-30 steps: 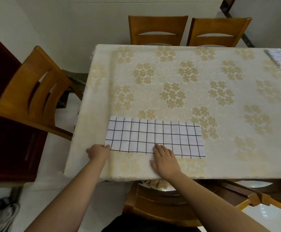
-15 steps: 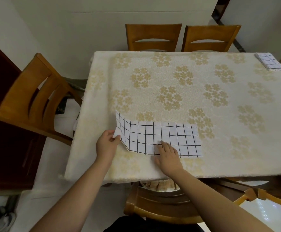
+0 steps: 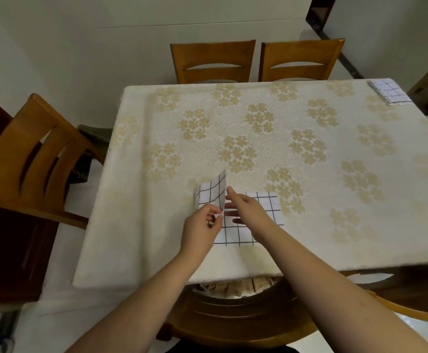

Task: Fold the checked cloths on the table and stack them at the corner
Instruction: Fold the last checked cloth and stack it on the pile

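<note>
We see the table [image 3: 271,118] filling the middle of the frame under a cream floral tablecloth [image 3: 157,225], most of it bare. Its near edge runs along the lower centre, its left edge drops off toward the side chair [image 3: 32,154] at left, and two more chairs [image 3: 256,62] stand along the far edge at the top. So there is plenty of open room to the right and beyond the cloth for carrying a fold across.

At the upper right corner lies a folded checked cloth [image 3: 390,92], which we judge to be the start of the stack.

The checked cloth [image 3: 236,233] in hand sits lower centre, near the front edge. We judge the step to be a crosswise fold: its left end stands lifted, the rest lies flat.

Our left hand [image 3: 201,229] is closed in a pinch on that raised end. Our right hand [image 3: 250,208] is open, fingers spread, resting on or just over the flat part; we cannot tell if it presses.

Next, we think, the lifted end needs carrying rightward and laying edge to edge.
</note>
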Demonstrator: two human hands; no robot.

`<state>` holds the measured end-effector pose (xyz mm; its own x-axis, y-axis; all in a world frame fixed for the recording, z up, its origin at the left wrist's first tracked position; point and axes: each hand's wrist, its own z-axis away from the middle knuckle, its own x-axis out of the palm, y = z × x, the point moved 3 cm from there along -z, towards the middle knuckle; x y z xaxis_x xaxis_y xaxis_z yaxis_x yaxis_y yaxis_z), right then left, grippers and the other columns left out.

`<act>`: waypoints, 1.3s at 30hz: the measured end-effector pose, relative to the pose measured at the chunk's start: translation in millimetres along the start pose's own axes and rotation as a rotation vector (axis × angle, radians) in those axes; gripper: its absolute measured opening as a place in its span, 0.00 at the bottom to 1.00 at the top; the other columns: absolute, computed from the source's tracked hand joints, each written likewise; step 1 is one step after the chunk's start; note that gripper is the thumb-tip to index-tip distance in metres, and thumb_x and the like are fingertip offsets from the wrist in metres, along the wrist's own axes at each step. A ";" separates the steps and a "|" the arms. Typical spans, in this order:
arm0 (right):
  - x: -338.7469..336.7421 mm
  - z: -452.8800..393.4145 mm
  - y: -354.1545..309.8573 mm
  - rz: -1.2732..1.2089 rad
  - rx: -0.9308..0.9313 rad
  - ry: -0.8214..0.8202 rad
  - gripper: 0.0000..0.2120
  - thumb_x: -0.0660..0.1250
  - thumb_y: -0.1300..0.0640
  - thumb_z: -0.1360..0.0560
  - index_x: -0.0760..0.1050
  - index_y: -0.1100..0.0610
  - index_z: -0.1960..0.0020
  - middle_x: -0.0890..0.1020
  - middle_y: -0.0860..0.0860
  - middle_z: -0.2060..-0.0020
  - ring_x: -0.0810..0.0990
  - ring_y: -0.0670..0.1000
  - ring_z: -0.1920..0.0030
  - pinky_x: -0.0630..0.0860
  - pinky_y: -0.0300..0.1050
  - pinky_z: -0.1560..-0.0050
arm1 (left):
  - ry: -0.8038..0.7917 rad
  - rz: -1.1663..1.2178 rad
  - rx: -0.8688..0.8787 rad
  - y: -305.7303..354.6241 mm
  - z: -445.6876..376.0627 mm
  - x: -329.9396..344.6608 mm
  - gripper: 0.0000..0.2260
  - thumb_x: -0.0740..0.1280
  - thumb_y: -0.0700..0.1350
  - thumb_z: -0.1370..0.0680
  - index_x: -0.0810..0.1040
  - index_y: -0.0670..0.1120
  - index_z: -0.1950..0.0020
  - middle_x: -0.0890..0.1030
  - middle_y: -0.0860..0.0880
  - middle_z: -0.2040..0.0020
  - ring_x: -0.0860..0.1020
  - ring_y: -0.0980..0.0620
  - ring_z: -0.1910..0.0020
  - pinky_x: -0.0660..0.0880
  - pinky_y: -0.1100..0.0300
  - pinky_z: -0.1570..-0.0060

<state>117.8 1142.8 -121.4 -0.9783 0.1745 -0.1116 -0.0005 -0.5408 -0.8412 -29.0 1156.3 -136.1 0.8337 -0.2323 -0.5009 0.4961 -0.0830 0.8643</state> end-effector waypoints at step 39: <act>-152.4 -44.8 115.3 0.544 0.064 0.325 0.07 0.62 0.55 0.23 0.79 0.53 0.54 0.81 0.47 0.65 0.77 0.44 0.66 0.68 0.38 0.70 | -0.357 -0.886 0.149 -91.4 -18.4 99.2 0.27 0.43 0.60 0.20 0.48 0.55 0.21 0.43 0.50 0.21 0.39 0.53 0.23 0.41 0.53 0.27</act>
<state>276.1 1090.7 -225.0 -0.7291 0.0961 -0.6776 0.4570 -0.6686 -0.5866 12.8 1158.6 -265.7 0.0366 -0.3050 -0.9516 0.8529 -0.4867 0.1888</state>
